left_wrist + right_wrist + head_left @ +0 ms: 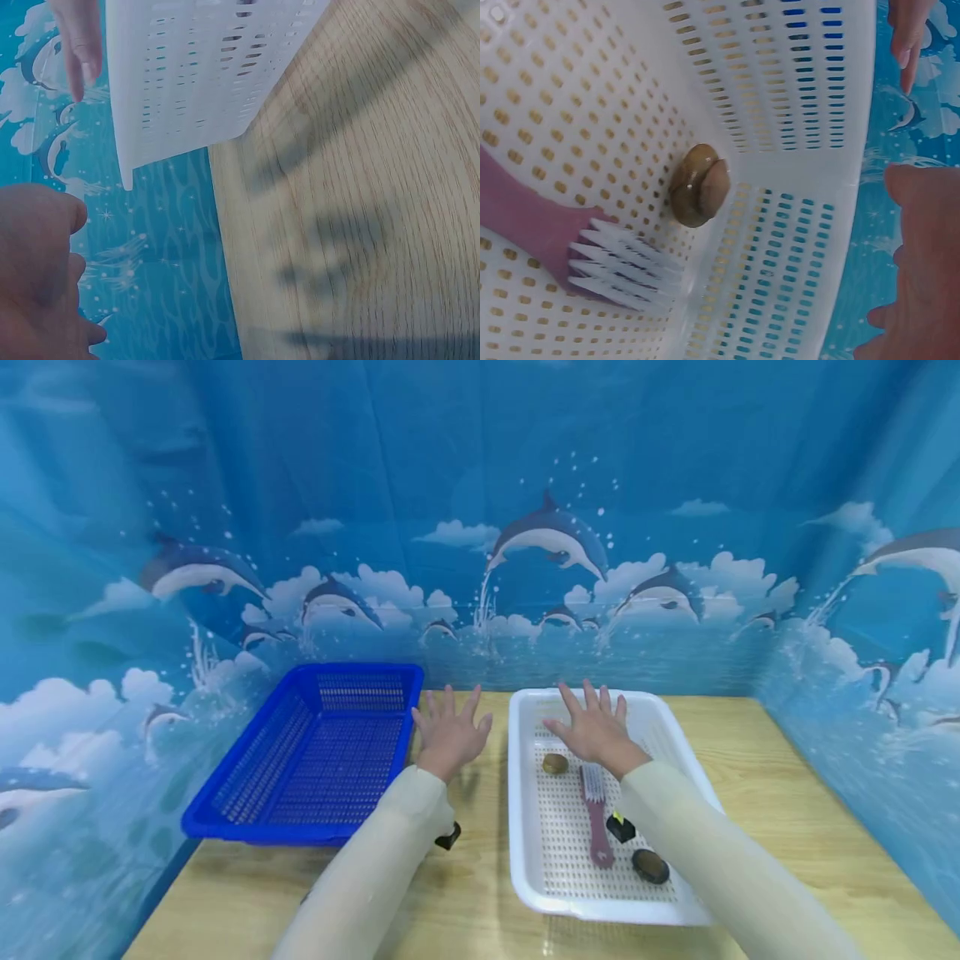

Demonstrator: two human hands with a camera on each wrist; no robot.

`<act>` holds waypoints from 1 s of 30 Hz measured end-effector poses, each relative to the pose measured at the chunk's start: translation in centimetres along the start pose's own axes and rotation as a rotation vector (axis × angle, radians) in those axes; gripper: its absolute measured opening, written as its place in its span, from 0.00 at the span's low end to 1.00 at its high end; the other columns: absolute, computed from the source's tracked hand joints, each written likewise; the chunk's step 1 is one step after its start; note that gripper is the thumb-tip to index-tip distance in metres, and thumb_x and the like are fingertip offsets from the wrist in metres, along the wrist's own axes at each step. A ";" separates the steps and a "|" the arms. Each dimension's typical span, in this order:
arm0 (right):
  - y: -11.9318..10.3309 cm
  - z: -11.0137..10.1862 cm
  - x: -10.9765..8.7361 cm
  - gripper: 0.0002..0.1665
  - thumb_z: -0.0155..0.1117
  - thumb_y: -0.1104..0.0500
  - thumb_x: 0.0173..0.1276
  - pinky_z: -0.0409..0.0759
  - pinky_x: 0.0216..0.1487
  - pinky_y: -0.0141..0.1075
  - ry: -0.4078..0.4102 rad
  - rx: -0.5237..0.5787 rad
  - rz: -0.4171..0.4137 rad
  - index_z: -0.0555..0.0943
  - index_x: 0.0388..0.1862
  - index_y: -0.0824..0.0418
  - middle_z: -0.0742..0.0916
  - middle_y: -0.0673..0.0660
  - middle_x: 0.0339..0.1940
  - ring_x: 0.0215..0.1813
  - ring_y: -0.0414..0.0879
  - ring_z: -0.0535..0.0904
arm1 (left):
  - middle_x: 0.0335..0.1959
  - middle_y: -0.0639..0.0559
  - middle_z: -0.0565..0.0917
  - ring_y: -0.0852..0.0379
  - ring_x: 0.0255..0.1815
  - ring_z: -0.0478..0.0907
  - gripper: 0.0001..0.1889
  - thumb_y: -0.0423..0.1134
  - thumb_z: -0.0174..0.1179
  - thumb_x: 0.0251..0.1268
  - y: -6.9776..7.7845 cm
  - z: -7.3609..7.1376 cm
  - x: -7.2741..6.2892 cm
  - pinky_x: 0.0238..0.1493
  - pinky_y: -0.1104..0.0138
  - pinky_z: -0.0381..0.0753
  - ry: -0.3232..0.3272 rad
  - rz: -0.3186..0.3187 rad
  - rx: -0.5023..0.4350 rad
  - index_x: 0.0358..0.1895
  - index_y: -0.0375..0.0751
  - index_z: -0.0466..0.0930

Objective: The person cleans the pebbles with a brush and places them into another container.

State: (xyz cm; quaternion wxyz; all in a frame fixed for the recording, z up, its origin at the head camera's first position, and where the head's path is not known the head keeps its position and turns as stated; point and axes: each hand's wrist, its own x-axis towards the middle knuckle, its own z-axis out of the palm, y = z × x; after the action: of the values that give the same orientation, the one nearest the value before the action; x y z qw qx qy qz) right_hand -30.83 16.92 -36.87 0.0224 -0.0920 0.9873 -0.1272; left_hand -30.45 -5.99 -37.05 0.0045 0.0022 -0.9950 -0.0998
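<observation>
My left hand (pixel 450 737) is held out palm down with its fingers spread, above the table between the two baskets, near the blue basket's (pixel 300 835) right rim. Over the far part of the white basket (pixel 522 827) hovers my right hand (pixel 596 735), its fingers likewise spread and holding nothing. Inside that basket lies a brush (pixel 597 827) with a mauve handle and white bristles (pixel 626 266). A small glossy brown, rounded object (pixel 694 187) sits by the basket's far wall. Nearer the front is a dark round object (pixel 650 866) with a brown top.
The light wooden table (pixel 472 893) carries both perforated plastic baskets side by side. A blue curtain (pixel 465 568) printed with dolphins encloses the back and sides. Small black devices sit at the left sleeve (pixel 375 860) and right sleeve (pixel 720 852).
</observation>
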 end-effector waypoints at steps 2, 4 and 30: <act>0.1 0.0 0.1 0.46 0.39 0.32 0.75 0.25 0.70 0.68 0.003 0.010 0.000 0.41 0.81 0.53 0.43 0.70 0.78 0.76 0.72 0.34 | 0.79 0.42 0.38 0.34 0.76 0.28 0.32 0.65 0.30 0.75 0.0 -0.1 0.1 0.72 0.35 0.32 0.006 0.004 -0.013 0.78 0.68 0.40; 0.2 0.0 0.2 0.47 0.39 0.32 0.75 0.25 0.70 0.68 0.000 0.017 -0.002 0.41 0.81 0.53 0.43 0.70 0.78 0.76 0.72 0.34 | 0.79 0.43 0.38 0.34 0.76 0.27 0.32 0.65 0.30 0.75 0.1 -0.2 0.1 0.72 0.35 0.30 0.002 0.008 -0.028 0.78 0.68 0.40; 1.4 -0.4 -1.2 0.50 0.46 0.34 0.74 0.39 0.70 0.71 -0.067 0.011 -0.014 0.43 0.80 0.61 0.54 0.74 0.75 0.74 0.73 0.48 | 0.79 0.40 0.43 0.34 0.77 0.38 0.33 0.62 0.41 0.74 2.0 -1.4 0.4 0.73 0.38 0.46 0.038 0.163 -0.140 0.78 0.62 0.46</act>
State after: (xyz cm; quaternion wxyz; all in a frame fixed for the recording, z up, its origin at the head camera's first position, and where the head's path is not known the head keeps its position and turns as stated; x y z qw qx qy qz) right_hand -29.91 18.61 -36.83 0.0551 -0.1032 0.9846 -0.1297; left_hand -30.80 -4.35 -35.29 0.0319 -0.0772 -0.9822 -0.1682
